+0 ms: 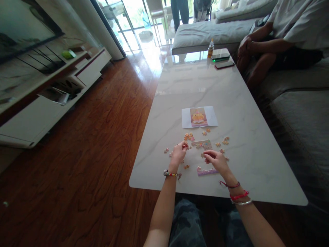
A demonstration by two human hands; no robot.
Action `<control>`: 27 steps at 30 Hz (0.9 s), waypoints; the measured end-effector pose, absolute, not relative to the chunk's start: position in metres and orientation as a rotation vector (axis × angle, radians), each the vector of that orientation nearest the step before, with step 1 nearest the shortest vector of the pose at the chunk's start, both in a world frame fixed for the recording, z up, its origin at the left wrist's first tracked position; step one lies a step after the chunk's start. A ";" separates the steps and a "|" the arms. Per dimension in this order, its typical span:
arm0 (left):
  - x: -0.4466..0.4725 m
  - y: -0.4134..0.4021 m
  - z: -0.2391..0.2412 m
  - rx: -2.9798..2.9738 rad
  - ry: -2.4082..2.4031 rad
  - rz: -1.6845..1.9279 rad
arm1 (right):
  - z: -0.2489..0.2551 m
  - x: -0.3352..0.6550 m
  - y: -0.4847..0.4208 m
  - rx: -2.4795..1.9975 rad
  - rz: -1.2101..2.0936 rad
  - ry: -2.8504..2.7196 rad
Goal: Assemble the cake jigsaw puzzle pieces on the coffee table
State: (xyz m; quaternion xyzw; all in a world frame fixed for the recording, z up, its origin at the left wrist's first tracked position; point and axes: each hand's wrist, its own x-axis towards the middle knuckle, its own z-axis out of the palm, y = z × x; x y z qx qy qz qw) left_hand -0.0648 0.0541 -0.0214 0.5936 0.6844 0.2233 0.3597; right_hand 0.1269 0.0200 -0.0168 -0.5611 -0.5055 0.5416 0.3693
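Observation:
Between the thumb and fingers of my right hand (215, 160) is a small jigsaw puzzle piece (202, 155). My left hand (179, 151) is closed in a pinch beside the loose pieces; what its fingertips hold, if anything, is hidden. Just right of those fingertips lies another puzzle piece (190, 148). A joined upper section of the puzzle (201, 144) lies beyond and between my hands. Nearer me is a joined purple strip (205, 172), partly below my right hand. Orange pieces (189, 136) are clustered beyond my left hand.
A paper with the printed reference picture (198, 117) lies past the pieces on the marble-patterned table (164, 127). Loose pieces (225, 140) are scattered to the right. Farther off are a bottle (210, 48) and phones (224, 65). A person (288, 37) sits on the sofa at right.

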 end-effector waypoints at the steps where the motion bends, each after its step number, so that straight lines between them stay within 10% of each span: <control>1: -0.060 0.056 -0.022 1.542 1.764 0.568 | -0.017 0.127 0.020 -1.441 1.388 -1.296; 27: -0.032 0.054 -0.026 1.685 1.973 0.399 | -0.029 0.134 0.017 -1.483 1.366 -1.329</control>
